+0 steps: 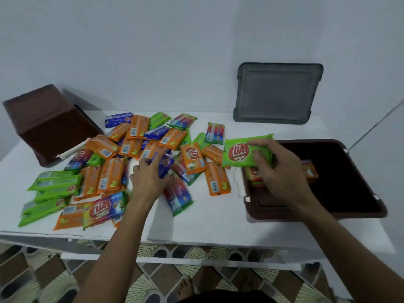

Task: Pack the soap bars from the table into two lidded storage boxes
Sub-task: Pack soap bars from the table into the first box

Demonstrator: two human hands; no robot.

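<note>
Gripping right hand: clamped on a green-wrapped rectangular soap bar, above the open dark-brown plastic box.
Left hand: fingers curled on a blue-wrapped soap bar.
Pile of wrapped soap bars: around the left hand, on the white surface.

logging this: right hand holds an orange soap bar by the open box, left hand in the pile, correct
Head view: the right hand holds a green soap bar, not orange, by the open box; left hand in the pile.
</note>
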